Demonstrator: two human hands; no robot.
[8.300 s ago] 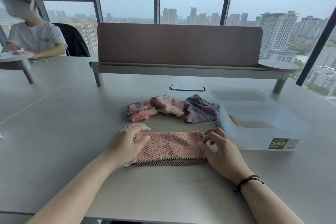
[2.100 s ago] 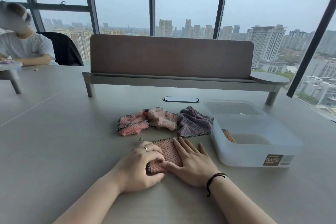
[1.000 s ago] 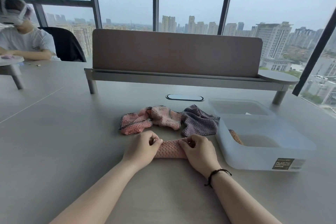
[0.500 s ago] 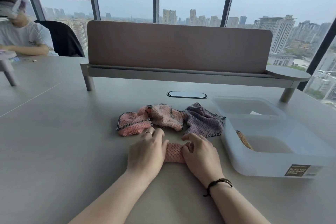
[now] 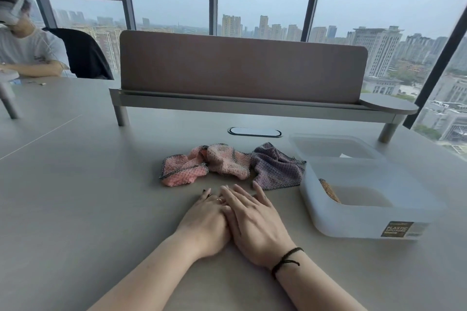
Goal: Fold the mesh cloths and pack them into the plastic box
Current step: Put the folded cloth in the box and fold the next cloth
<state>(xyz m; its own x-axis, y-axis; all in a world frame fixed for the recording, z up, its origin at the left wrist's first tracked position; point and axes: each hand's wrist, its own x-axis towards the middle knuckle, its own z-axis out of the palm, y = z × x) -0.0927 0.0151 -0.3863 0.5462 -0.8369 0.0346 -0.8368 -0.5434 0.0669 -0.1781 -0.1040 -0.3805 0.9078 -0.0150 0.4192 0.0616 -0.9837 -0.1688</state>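
My left hand [image 5: 204, 222] and my right hand [image 5: 252, 217] lie flat side by side on the table, fingers straight, the right partly overlapping the left. They cover the folded pink cloth, which is hidden beneath them. Just beyond my fingertips lie three loose mesh cloths: a pink one [image 5: 180, 171], a paler pink one [image 5: 227, 163] and a purple-grey one [image 5: 275, 166]. To the right stands the translucent plastic box [image 5: 366, 222], open, with an orange-brown folded cloth [image 5: 329, 190] against its left wall.
The box's lid [image 5: 331, 148] lies behind the box. A brown divider panel [image 5: 240, 65] on a grey raised shelf crosses the table further back, with a cable grommet [image 5: 254, 132] before it. Another person [image 5: 22, 43] sits at the far left.
The pink cloth went from a long strip to a small bundle. In the last half second my hands closed together over it and flattened, hiding it completely.
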